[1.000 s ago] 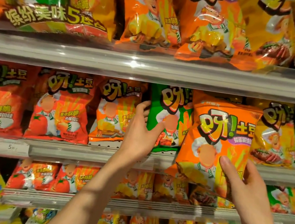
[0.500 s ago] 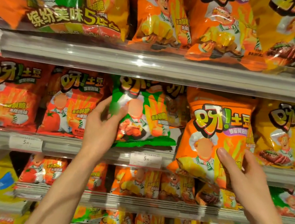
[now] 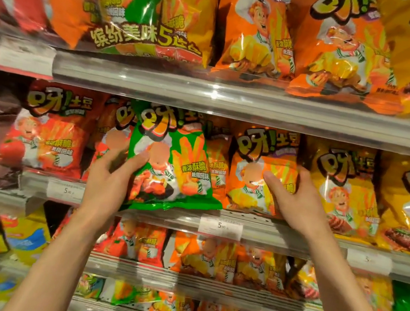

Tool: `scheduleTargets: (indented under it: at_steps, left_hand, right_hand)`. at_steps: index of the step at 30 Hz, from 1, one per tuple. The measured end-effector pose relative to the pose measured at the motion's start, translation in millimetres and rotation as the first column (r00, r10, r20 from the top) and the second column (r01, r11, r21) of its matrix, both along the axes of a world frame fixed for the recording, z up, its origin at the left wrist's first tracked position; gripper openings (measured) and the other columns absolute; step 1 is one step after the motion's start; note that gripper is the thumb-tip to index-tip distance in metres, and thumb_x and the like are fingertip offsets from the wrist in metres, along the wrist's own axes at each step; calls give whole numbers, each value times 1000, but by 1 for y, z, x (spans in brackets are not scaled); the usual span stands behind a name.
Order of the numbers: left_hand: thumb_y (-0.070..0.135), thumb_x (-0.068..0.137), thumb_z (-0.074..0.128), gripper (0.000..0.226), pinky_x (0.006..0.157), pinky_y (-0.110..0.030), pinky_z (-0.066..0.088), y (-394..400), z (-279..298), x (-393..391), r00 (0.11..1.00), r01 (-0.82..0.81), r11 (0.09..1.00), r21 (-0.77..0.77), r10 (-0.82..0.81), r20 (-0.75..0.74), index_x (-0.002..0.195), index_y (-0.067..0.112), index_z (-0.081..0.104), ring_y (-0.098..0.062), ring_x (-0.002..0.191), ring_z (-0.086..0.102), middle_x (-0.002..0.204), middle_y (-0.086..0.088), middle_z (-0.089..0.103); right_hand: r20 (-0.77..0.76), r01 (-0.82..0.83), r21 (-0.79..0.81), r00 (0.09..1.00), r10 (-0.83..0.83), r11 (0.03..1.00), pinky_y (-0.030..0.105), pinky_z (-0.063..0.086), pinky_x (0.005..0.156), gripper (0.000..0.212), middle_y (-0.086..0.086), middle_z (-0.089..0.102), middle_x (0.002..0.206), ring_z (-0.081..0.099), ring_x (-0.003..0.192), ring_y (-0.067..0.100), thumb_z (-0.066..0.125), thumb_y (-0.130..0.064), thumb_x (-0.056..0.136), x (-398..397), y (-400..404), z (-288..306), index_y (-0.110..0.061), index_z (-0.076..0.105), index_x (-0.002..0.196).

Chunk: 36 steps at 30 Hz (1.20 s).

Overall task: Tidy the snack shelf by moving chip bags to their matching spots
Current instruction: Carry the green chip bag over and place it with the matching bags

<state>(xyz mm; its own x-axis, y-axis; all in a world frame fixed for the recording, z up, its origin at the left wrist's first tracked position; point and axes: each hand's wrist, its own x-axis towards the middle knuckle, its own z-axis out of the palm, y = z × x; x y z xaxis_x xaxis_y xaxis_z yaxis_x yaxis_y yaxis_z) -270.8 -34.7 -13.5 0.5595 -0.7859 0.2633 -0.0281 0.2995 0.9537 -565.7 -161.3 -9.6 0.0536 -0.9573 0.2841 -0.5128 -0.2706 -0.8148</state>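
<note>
A green chip bag (image 3: 178,161) is tilted out in front of the middle shelf row, its lower edge hanging over the shelf lip. My left hand (image 3: 112,180) grips its left side, thumb across the front. To its right an orange chip bag (image 3: 256,170) stands upright in the row on the middle shelf (image 3: 281,229). My right hand (image 3: 297,199) holds the orange bag's right side, thumb on its front and fingers behind its edge.
Red tomato bags (image 3: 52,131) fill the row left of my hands, yellow steak bags (image 3: 343,190) the row to the right. The upper shelf (image 3: 236,97) carries large orange and mixed packs. Lower shelves hold several smaller bags. Price tags (image 3: 220,226) line the rail.
My right hand has pushed the orange bag back into the row, where it now stands upright. My left hand holds the green bag pulled out from the shelf. The camera has shifted closer.
</note>
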Motion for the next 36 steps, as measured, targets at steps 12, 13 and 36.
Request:
scheduleTargets:
  at_steps: [12,13,36]
  left_hand:
    - [18,95,67,29,89,-38,57,-7,-4,-19,990,131,991,6,-132,46,123,27,70,-17,105,75,113,6,79]
    - [18,95,67,30,88,-37,58,-6,-5,-19,990,137,991,7,-137,44,123,27,70,-17,105,75,113,7,79]
    - [42,90,68,41,88,-14,51,79,-87,-19,897,401,906,137,-419,143,131,36,65,0,116,66,123,21,72]
  right_hand:
    - [-421,-52,-257,905,-63,965,44,10,127,73,5,7,172,2,159,22,28,-68,101,8,9,-26,-29,20,162]
    - [-402,-37,-265,913,-75,964,44,10,128,74,4,6,172,1,159,21,29,-69,101,8,11,-24,-28,21,162]
    - [342,-215,243,932,124,946,2,47,76,46,-47,60,112,58,103,-24,58,-67,83,81,180,-76,-65,44,127]
